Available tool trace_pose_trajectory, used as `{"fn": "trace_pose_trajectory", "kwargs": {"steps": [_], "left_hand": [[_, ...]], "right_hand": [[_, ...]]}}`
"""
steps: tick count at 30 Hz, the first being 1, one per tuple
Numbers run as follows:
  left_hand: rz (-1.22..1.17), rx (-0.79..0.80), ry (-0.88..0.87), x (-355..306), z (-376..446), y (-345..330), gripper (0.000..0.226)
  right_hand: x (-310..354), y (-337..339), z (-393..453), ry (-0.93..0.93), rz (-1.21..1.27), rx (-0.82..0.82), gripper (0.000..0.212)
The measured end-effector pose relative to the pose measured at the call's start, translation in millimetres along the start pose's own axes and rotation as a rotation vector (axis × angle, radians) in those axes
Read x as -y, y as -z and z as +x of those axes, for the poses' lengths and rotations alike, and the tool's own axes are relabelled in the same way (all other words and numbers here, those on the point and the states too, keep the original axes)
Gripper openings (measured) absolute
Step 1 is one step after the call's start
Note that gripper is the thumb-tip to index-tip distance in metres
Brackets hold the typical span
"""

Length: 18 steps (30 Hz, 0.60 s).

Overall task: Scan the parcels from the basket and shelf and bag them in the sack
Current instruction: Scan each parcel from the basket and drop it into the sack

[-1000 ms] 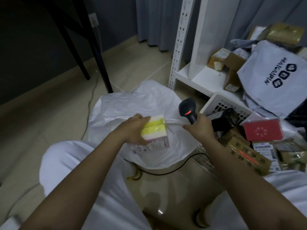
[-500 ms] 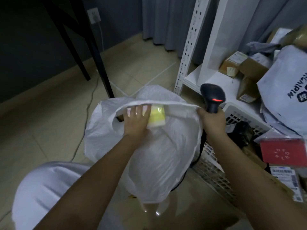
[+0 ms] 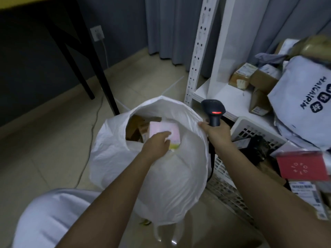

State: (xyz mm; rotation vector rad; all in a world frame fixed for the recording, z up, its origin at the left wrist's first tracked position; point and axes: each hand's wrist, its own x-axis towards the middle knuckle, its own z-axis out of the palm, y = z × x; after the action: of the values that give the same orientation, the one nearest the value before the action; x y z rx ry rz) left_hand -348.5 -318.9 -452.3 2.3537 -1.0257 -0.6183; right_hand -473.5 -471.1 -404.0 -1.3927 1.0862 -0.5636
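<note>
A: What differs from half a second ago?

B: The mouth of the white woven plastic sack (image 3: 161, 176) was nearly flat then; it now gapes wide. The left hand (image 3: 157, 144) has pushed the small pink-and-yellow boxed parcel (image 3: 165, 134) from the rim down into the opening.

A: How do the hands hold?

B: The left hand's fingers are curled round the parcel's near end. The right hand (image 3: 217, 134) grips the handle of the black handheld barcode scanner (image 3: 213, 111) and pinches the sack's right rim against it. The scanner's red light glows.

A: What sits in what?

B: Brown cardboard boxes (image 3: 138, 128) lie inside the sack, beneath and left of the parcel. The white plastic lattice basket (image 3: 250, 127) to the right holds dark packages, a red flat parcel (image 3: 302, 166) and labelled ones. The white metal shelf (image 3: 223, 99) carries small cardboard cartons (image 3: 250, 77) and a grey printed mailer bag (image 3: 304, 104).

A: And the parcel's lie?

B: Its long axis runs roughly away from the person, pink face upward, yellow end nearest the hand
</note>
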Motion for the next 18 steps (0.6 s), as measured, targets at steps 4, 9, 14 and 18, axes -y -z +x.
{"fn": "trace_pose_trajectory", "kwargs": {"steps": [4,9,14,18], "left_hand": [[-0.147,-0.03,-0.096,-23,-34,-31,0.025],[-0.394,0.132,-0.098,-79,-61,-75,0.022],[-0.387,0.269,-0.188,-145,-61,-123,0.021],[-0.267,0.403,-0.185,-189,-54,-171,0.03]], "right_hand": [[-27,36,-20,-0.051,0.037,-0.073,0.023],[-67,110,-51,-0.148,0.015,-0.191,0.02],[-110,196,-80,-0.238,-0.026,-0.368,0.02],[-143,254,-90,-0.303,-0.001,-0.54,0.016]]}}
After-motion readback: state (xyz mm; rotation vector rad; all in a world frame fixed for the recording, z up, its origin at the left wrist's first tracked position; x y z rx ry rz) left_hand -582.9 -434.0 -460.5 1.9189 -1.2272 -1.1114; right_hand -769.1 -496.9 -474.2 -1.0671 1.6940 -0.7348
